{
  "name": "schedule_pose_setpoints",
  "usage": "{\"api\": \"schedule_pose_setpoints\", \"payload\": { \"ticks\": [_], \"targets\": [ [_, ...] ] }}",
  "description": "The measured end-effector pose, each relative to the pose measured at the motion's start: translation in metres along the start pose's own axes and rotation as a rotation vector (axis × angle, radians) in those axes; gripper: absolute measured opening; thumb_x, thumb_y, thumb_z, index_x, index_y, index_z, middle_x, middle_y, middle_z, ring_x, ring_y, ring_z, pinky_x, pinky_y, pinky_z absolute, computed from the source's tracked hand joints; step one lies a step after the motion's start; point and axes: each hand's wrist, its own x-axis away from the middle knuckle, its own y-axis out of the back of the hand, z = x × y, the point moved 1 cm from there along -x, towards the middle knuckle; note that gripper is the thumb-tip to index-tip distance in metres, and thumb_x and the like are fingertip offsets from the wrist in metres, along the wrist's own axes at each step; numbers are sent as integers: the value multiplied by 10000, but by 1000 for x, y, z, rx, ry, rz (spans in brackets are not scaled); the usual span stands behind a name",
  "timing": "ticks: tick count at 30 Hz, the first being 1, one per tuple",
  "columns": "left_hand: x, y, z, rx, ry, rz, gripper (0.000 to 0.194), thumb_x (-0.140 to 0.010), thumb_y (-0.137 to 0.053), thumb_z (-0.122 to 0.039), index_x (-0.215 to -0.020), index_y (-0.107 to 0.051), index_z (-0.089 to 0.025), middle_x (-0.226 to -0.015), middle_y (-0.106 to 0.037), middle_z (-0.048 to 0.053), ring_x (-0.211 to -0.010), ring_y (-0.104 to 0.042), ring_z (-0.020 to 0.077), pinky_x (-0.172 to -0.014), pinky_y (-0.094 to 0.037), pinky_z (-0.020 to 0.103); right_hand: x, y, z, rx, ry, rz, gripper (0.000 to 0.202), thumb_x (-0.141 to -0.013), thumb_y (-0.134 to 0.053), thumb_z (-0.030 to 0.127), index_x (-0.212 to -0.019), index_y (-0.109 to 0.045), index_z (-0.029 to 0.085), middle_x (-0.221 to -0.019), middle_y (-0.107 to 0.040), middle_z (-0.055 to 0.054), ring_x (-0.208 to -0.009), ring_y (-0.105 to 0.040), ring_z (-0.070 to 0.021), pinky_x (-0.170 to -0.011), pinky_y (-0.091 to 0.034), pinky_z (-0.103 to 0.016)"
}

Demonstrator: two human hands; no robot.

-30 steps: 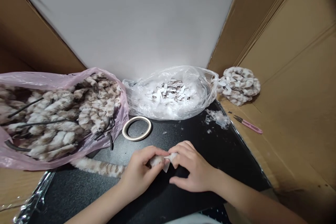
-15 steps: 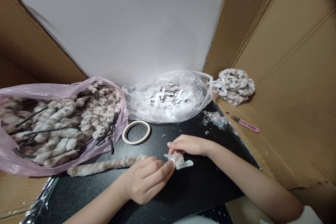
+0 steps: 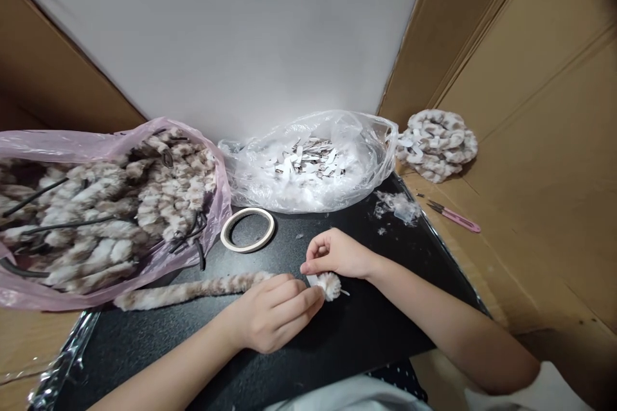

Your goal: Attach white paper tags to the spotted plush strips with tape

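A long furry strip [image 3: 193,291], cream with brown patches, lies across the black tabletop. My left hand [image 3: 274,313] is closed around it near its right end, where a fluffy tip [image 3: 331,285] pokes out past the fingers. Over that tip, my right hand [image 3: 341,253] has its thumb and forefinger pinched together at a whitish piece [image 3: 313,280] on the fur. Whether the piece is tape or a tab I cannot tell. A thin pale edge shows just right of the tip. The fingers partly cover the fur.
A roll of tape [image 3: 225,239] lies behind my left hand. A pink bag [image 3: 224,196] of furry strips stands left, a clear bag [image 3: 250,189] of white tabs at the back. Right are plastic scraps [image 3: 398,207], pink thread snips [image 3: 460,219] and a furry bundle [image 3: 438,144].
The white tab beside the furry tip has turned from flat to edge-on. My right fingers have come in closer over the tip. The whole view has shifted slightly.
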Motion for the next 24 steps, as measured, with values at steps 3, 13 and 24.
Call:
{"api": "schedule_pose_setpoints", "payload": {
  "ticks": [3,13,24],
  "targets": [
    [-1,-2,1,-6,-7,30,184,-917,-476,-45,-1042,-602,-92,-896,-734,101,-709,-647,152,-601,-515,273,2,-4,0,52,127,-67,399,-451,-891,393,-599,-628,133,-546,-595,28,-491,-481,-80,-481,-364,-224],
    [11,-11,17,62,194,-139,170,-877,-573,-71,-1015,-630,-153,-883,-722,73,-723,-612,137,-645,-514,262,15,-11,2,90,511,-369,323,-600,-838,379,-716,-607,186,-624,-642,12,-592,-606,-134,-608,-496,-268],
    [17,-15,11,101,284,-227,171,-867,-587,-56,-993,-636,-160,-844,-652,50,-761,-611,130,-664,-521,232,25,-22,2,264,795,-539,239,-731,-765,327,-667,-573,201,-614,-639,10,-554,-589,-119,-553,-481,-245]
  ]
}}
